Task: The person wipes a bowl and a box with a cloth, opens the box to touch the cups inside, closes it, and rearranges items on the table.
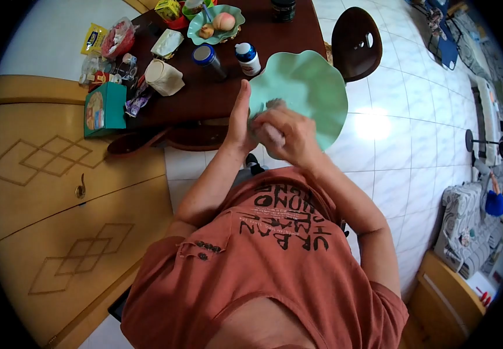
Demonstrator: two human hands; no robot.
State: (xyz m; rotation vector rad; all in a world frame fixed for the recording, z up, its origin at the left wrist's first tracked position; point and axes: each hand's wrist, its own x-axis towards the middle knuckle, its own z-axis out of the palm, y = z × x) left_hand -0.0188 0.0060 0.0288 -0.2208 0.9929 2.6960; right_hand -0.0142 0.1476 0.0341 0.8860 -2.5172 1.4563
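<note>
A large pale green plate with a wavy rim [321, 87] is held tilted in front of my body, beside the table edge. My left hand [240, 119] grips its left side, with the thumb pointing up along the rim and the other fingers hidden. Over the plate's lower left part, my right hand [286, 132] is closed on a greyish cloth [275, 104], which shows only in part between and above the fingers. The cloth is slightly blurred.
The dark table [228, 96] bears a blue-lidded jar [208, 60], a white-capped bottle [247, 60], a green fruit dish [237, 14], a paper roll [164, 78] and a teal box [105, 109]. Brown chairs [356, 46] stand beside it. Wooden doors [48, 203] are at left.
</note>
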